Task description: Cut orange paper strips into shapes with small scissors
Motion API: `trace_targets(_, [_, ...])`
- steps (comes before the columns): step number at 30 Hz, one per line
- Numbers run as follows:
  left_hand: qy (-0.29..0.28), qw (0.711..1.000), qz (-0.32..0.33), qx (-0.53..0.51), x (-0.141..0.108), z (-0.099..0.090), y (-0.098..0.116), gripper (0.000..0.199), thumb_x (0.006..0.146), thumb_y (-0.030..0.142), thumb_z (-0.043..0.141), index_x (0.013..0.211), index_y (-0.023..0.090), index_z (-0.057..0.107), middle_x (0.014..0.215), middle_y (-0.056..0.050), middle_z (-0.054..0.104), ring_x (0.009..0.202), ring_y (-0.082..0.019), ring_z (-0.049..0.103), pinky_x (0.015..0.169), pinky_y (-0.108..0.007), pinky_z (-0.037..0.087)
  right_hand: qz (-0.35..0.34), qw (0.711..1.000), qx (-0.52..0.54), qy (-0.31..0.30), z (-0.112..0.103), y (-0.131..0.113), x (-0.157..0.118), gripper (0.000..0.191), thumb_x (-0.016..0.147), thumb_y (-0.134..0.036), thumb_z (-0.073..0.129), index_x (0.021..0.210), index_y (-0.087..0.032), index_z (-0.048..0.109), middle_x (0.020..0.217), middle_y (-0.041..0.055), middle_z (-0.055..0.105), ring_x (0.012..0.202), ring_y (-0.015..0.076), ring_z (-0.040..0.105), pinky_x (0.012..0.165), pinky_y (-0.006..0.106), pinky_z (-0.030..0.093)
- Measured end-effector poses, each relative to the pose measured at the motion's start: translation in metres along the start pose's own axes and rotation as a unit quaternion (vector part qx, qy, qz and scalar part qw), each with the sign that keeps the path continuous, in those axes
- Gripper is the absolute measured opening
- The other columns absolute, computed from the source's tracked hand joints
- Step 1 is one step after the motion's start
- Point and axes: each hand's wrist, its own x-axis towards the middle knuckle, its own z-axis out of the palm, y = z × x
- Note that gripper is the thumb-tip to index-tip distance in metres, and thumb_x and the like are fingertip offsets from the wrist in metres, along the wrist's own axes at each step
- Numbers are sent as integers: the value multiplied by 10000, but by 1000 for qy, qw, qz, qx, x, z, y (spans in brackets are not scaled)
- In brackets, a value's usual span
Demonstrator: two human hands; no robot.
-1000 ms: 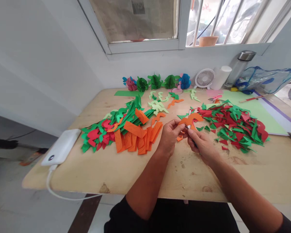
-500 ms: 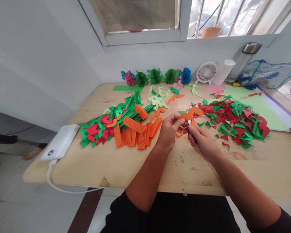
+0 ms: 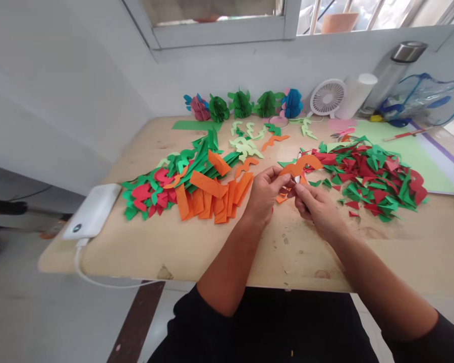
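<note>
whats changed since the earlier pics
Only the view: the camera has tipped down, so the table and window frame sit higher in the picture. Nothing visibly taken or let go. The left hand still holds the orange cutout, the right hand beside it; the orange strips stayed put.

Five figures (image 3: 241,104) stood along the table's (image 3: 136,252) back edge, three of them green. Toward the back right corner were one fan (image 3: 327,98), one bottle (image 3: 386,78) and one clear bag (image 3: 419,101). By the left edge lay one power bank (image 3: 93,210). One left hand (image 3: 264,194) held one orange cutout (image 3: 304,164); one right hand (image 3: 316,206), one dark tool (image 3: 301,204).
</note>
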Motion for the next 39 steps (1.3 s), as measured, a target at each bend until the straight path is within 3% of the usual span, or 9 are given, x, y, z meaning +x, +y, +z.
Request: trace_targets(39, [5, 1000, -12, 12, -1, 1, 1, 148, 671, 287, 661, 685, 159, 587, 593, 13, 591, 552, -105, 546, 600, -257, 445, 0, 1000, -3, 9, 3, 2, 0, 510, 734, -675, 586, 692, -167, 562, 412, -88, 330, 372, 57, 221, 368, 222, 131])
